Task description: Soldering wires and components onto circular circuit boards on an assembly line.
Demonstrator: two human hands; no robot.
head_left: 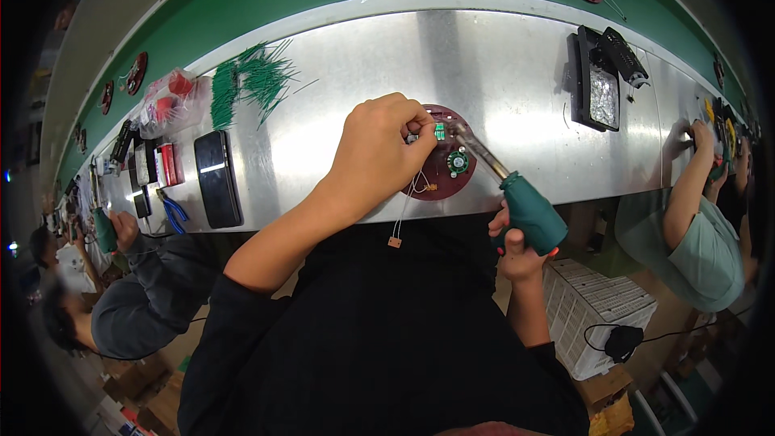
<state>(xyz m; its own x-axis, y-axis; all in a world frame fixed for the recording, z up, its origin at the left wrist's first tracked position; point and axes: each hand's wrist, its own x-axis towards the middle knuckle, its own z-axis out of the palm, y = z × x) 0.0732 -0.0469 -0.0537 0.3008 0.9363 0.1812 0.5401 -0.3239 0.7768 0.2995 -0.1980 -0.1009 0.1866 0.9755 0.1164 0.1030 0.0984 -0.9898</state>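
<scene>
A round dark red disc lies on the metal bench near its front edge. It carries a small green board and a round green-rimmed part. Over the disc's left side my left hand is closed in a pinch; whatever sits between its fingertips is hidden. My right hand grips a green-handled soldering gun from below. The gun's metal barrel reaches up and left, with its tip close to the green board and my left fingers. Thin pale wires run from the disc past the bench edge to a small orange-brown connector.
Green cut wires lie at the back left, beside a plastic bag with red items. A dark phone and blue-handled pliers lie nearer. Back right holds a black tray. Co-workers sit at both sides; a white crate stands below.
</scene>
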